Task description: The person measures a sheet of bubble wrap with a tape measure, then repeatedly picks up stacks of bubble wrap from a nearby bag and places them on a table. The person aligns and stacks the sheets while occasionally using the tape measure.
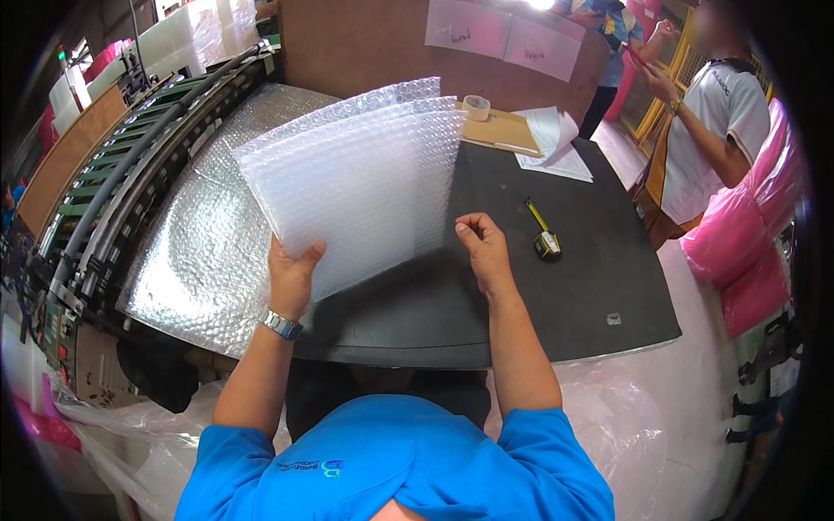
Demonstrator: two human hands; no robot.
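Observation:
My left hand (294, 271) grips a small stack of bubble wrap sheets (365, 191) by their lower left corner, thumb on the near face. The clear sheets stand tilted up over the black tabletop, their upper edges fanned apart. Close to the stack's right edge is my right hand (486, 250), its fingers curled in and the thumb against them. A narrow gap seems to lie between it and the sheets, and nothing shows in its fingers. A larger piece of bubble wrap (195, 260) lies flat to the left, partly behind the stack.
A tape measure (547, 245) lies right on the black table (608, 278). Behind are a tape roll (475, 107), a brown clipboard (499, 130) and papers (556, 148). A roller machine (122, 174) borders the left. At right, a person (717, 130) stands near pink wrapped bundles (747, 234).

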